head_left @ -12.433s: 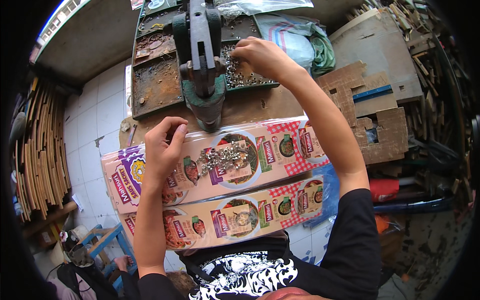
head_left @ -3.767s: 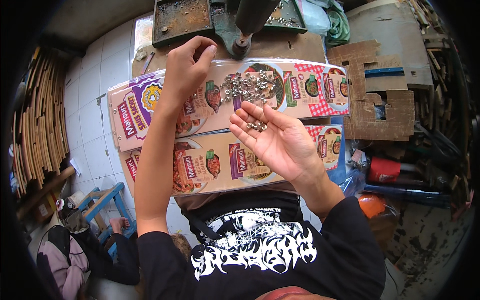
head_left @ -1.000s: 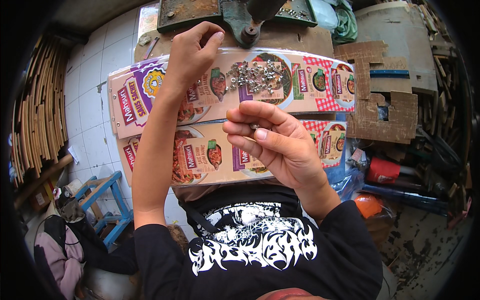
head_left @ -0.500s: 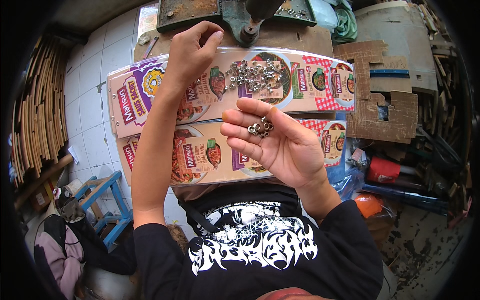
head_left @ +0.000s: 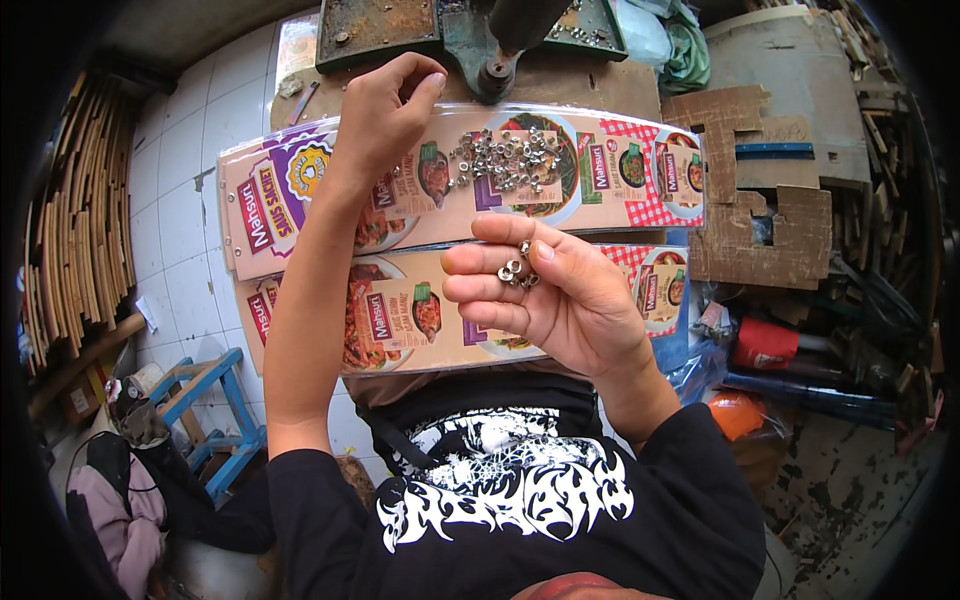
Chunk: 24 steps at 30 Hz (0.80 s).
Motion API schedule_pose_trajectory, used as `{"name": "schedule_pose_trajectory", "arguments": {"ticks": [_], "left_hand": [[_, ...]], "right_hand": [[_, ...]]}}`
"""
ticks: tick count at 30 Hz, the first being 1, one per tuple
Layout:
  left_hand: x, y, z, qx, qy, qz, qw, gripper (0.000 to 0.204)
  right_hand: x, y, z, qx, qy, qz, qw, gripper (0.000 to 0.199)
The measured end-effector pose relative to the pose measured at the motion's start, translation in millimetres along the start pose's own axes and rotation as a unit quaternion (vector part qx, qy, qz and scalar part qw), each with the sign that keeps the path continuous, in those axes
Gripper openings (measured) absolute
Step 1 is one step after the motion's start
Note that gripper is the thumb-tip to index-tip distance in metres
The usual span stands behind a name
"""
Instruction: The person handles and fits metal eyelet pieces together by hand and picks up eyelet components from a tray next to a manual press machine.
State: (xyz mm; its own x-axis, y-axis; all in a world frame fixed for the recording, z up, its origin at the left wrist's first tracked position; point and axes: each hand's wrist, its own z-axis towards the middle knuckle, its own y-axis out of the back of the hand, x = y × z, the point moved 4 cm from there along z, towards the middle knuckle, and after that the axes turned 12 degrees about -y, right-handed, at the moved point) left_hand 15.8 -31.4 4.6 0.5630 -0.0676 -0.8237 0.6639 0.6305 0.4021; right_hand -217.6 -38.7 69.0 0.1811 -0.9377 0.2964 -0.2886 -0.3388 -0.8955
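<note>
Few small silver metal eyelets (head_left: 515,271) lie on curled fingers of right hand (head_left: 545,305), palm up, thumb pressing them lightly; hand half closed, above lower printed cardboard sheet (head_left: 400,320). Loose pile of same silver eyelets (head_left: 510,160) rests on upper printed cardboard sheet (head_left: 300,190). Left hand (head_left: 385,120) raised over upper sheet, fingertips pinched together; cannot tell if something is between them. Behind sheets, rusty green metal press (head_left: 485,45). Brown cardboard scraps (head_left: 760,190) at right.

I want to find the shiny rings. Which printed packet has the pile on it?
The upper printed packet, farther from the person, carries the pile of metal rings; the lower packet has none.
</note>
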Motion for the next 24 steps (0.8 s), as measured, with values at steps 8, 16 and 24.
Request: {"name": "schedule_pose_trajectory", "arguments": {"ticks": [8, 16, 24], "left_hand": [[2, 0, 2, -0.033, -0.022, -0.010, 0.999, 0.021], [-3, 0, 3, 0.005, -0.007, -0.001, 1.000, 0.019], [-7, 3, 2, -0.002, -0.013, -0.011, 1.000, 0.017]], "right_hand": [[-2, 9, 0, 0.077, 0.005, 0.066, 0.995, 0.040], [11, 10, 3, 0.050, -0.029, 0.045, 0.997, 0.045], [169, 48, 42, -0.170, 0.094, -0.182, 0.964, 0.044]]}}
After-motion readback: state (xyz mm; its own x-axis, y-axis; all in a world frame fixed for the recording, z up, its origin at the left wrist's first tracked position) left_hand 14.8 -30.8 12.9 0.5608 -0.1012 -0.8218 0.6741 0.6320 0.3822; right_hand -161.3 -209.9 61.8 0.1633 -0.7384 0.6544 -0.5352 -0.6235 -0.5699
